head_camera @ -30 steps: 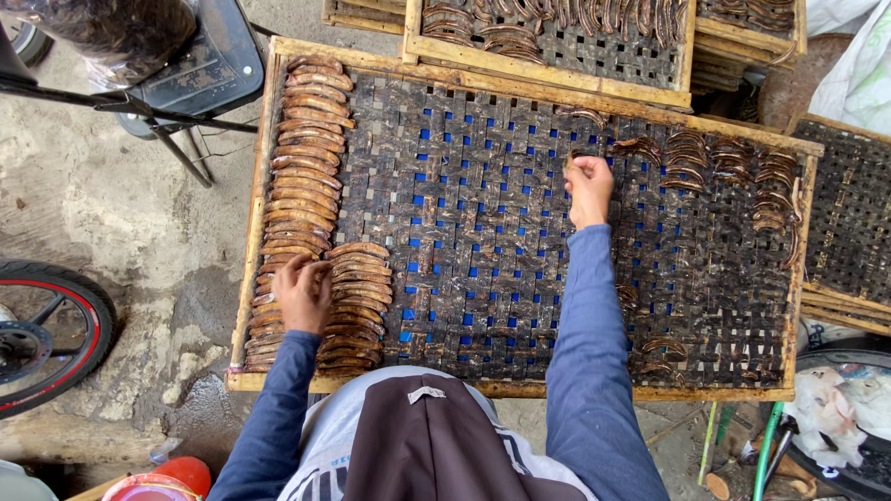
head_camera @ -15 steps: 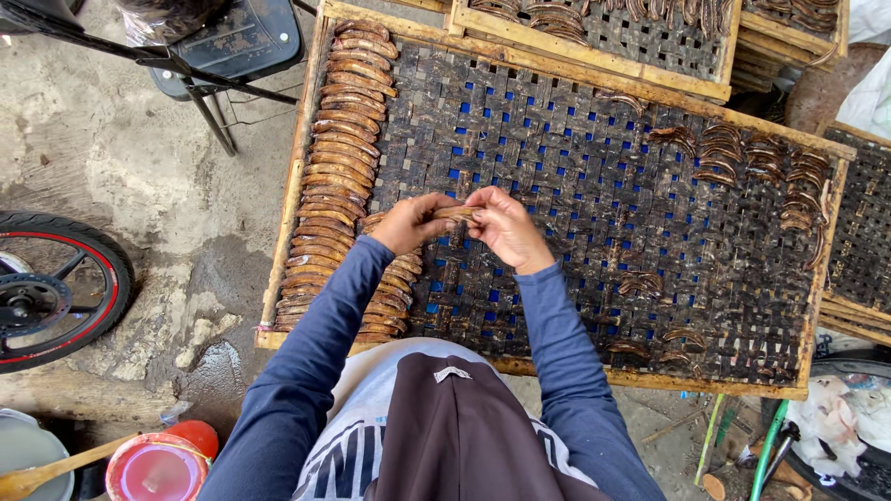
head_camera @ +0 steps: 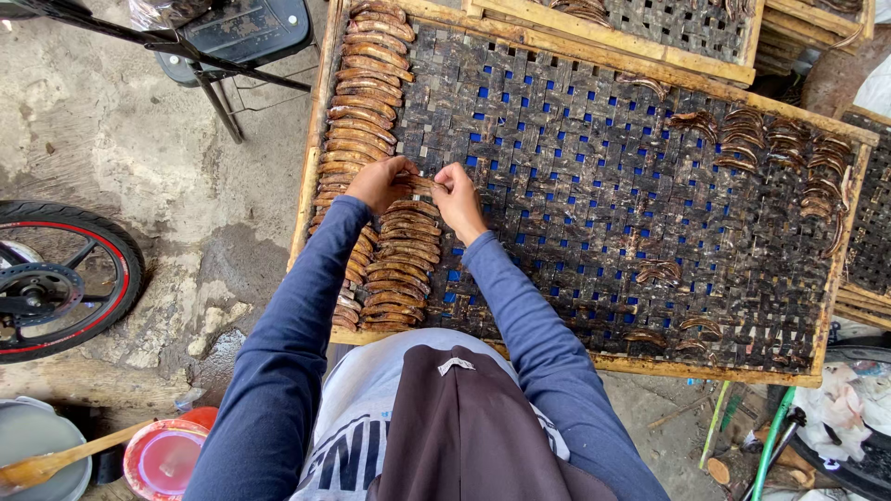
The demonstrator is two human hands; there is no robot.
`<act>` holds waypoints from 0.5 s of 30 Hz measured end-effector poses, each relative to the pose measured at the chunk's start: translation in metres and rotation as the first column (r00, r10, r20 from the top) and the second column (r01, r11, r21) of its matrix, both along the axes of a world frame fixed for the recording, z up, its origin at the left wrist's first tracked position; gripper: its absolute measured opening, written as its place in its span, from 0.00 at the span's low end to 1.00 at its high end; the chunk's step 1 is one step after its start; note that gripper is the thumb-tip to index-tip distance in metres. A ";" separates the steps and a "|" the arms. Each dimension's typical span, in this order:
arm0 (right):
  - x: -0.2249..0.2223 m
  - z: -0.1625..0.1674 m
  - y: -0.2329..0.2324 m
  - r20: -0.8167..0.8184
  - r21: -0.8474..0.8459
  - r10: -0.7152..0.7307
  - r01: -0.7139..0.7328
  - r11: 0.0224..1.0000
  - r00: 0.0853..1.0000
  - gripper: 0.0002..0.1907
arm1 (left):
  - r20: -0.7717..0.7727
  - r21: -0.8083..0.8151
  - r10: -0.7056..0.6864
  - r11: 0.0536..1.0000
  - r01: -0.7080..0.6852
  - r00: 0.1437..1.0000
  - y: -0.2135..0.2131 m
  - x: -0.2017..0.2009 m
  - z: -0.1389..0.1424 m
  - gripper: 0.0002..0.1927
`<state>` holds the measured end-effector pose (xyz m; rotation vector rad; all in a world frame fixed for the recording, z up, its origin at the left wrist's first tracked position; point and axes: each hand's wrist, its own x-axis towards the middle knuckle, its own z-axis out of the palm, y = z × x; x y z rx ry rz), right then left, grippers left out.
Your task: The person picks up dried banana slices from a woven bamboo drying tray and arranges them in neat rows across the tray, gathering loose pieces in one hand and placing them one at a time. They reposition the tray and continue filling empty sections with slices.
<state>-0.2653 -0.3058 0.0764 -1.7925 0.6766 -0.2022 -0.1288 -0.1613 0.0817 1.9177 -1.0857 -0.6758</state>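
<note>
Nearest the viewer, at the lower left on the concrete floor, stood a small red bowl holding pale liquid and a grey basin with a wooden spoon resting in it; what the basin held could not be told. Beyond them, at the left edge, a motorcycle wheel stood clear of the work. Directly ahead lay the wooden-framed drying tray, its dark woven lattice open enough for air to pass, which would account for the slices being laid in single shingled rows rather than heaped. A near-left column of brown banana slices ran up to the hands. The left hand and right hand met just above that column, fingertips pinched together on one slice, the grip of each hand closed on it and set low at the lattice, apparently at the head of the row. A second, longer column of slices ran along the left rail toward the far corner. The middle of the lattice bore nothing, while scattered curled pieces lay along the right side, loose and unordered. Farther off, a second tray of the same make carried more pieces, and a black folding chair stood at the far left.
</note>
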 end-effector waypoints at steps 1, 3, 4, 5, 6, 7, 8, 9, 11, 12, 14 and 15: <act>0.003 -0.002 0.004 -0.052 0.042 -0.028 0.030 0.999 0.998 0.09 | 0.058 0.045 0.010 0.999 -0.013 0.998 0.000 0.001 -0.001 0.16; 0.006 -0.004 0.008 -0.071 -0.010 -0.044 0.044 0.999 0.997 0.09 | 0.170 0.134 0.021 0.990 -0.044 0.985 -0.002 -0.001 -0.005 0.17; 0.007 -0.006 0.008 -0.036 -0.104 -0.031 0.027 0.994 0.999 0.10 | 0.184 0.165 0.010 0.985 -0.041 0.983 -0.002 -0.002 -0.007 0.16; 0.007 -0.007 0.009 -0.004 -0.198 -0.013 0.012 0.980 1.000 0.10 | 0.198 0.196 -0.002 0.980 -0.038 0.980 -0.003 -0.003 -0.009 0.15; 0.007 -0.008 0.008 -0.029 -0.242 -0.008 0.001 0.970 1.000 0.10 | 0.211 0.227 -0.013 0.973 -0.036 0.977 -0.003 -0.005 -0.010 0.14; 0.006 -0.008 0.008 -0.056 -0.285 -0.003 -0.013 0.958 0.998 0.10 | 0.231 0.272 -0.013 0.961 -0.052 0.973 -0.003 -0.008 -0.011 0.13; 0.005 -0.009 0.009 -0.082 -0.327 0.002 -0.029 0.945 0.997 0.11 | 0.252 0.316 -0.014 0.946 -0.069 0.968 -0.004 -0.010 -0.012 0.12; 0.005 -0.009 0.009 -0.090 -0.335 0.009 -0.039 0.941 0.996 0.10 | 0.275 0.358 -0.016 0.930 -0.087 0.961 -0.004 -0.012 -0.014 0.12; 0.004 -0.008 0.006 -0.104 -0.356 0.023 -0.059 0.933 0.994 0.09 | 0.404 0.395 -0.052 0.911 -0.123 0.913 -0.005 -0.013 -0.016 0.10; 0.003 -0.007 0.006 -0.113 -0.371 0.016 -0.057 0.927 0.993 0.09 | 0.465 0.410 -0.073 0.901 -0.142 0.882 -0.005 -0.014 -0.017 0.10; -0.004 -0.005 0.007 -0.132 -0.403 0.001 -0.054 0.914 0.991 0.09 | 0.506 0.405 -0.083 0.902 -0.151 0.859 -0.002 -0.015 -0.021 0.10; -0.005 -0.005 0.008 -0.104 -0.440 0.008 -0.053 0.896 0.995 0.07 | 0.526 0.402 -0.088 0.902 -0.157 0.846 -0.001 -0.015 -0.024 0.10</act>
